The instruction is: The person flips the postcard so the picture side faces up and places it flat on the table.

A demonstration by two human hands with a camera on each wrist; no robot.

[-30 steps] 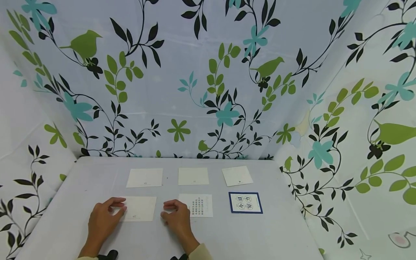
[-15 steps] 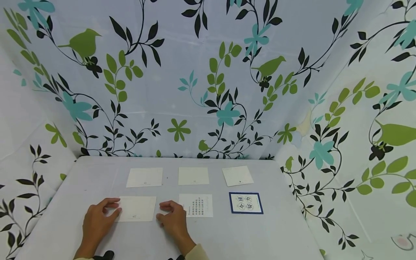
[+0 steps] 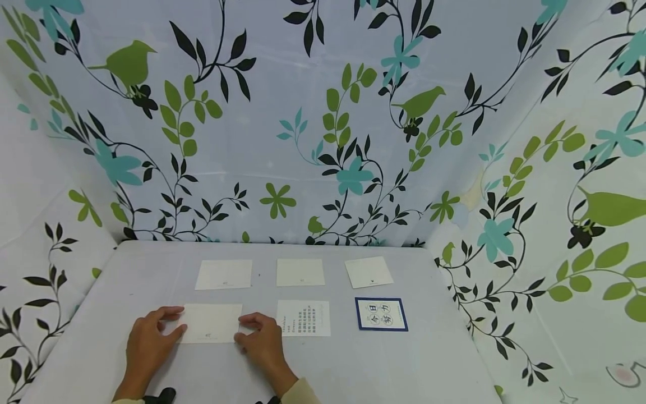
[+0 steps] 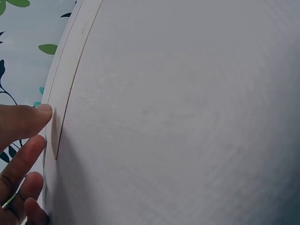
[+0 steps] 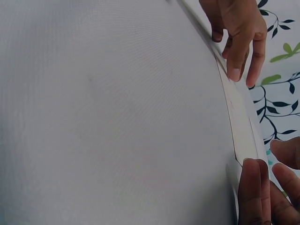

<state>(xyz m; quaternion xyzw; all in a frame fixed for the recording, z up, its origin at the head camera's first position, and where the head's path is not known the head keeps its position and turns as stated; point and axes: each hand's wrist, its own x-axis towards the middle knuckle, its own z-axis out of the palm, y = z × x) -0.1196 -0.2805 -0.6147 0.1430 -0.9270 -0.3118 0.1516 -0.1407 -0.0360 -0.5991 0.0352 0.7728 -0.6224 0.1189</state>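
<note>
The pale card (image 3: 211,324) lies flat on the worktop (image 3: 383,367), its long axis running from the loosely parted left grip (image 3: 146,340) at one short edge to the similarly near, unclosed right grip (image 3: 264,340) opposite.

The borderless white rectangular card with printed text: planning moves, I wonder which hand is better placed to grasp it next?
Probably the right hand: it lies beside the borderless printed card, while the left hand is at the far end of the nearly blank off-white rectangular card.
</note>
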